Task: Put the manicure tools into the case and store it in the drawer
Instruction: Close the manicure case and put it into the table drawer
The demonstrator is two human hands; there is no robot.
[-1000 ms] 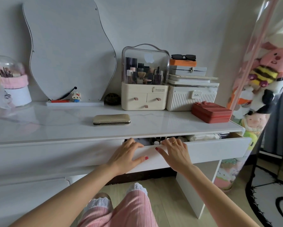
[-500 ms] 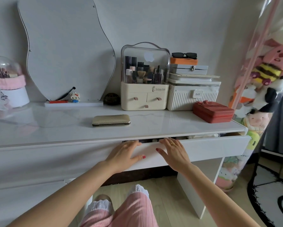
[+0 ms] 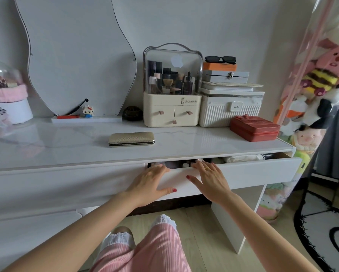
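My left hand (image 3: 148, 180) and right hand (image 3: 210, 178), fingers flat on white drawer front (image 3: 259, 171): gap narrower than second ago. Gold textured manicure case (image 3: 131, 138) lies closed on white glossy desk (image 3: 47, 146), not stored; closing premature.

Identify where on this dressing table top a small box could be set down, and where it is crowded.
Free: the tabletop left of the gold case, and the strip between that case and the red box. Crowded: the back edge, from the mirror to the cosmetics organizer and stacked boxes.

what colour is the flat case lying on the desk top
Gold, with a woven-looking texture; the case shows best in the head view.
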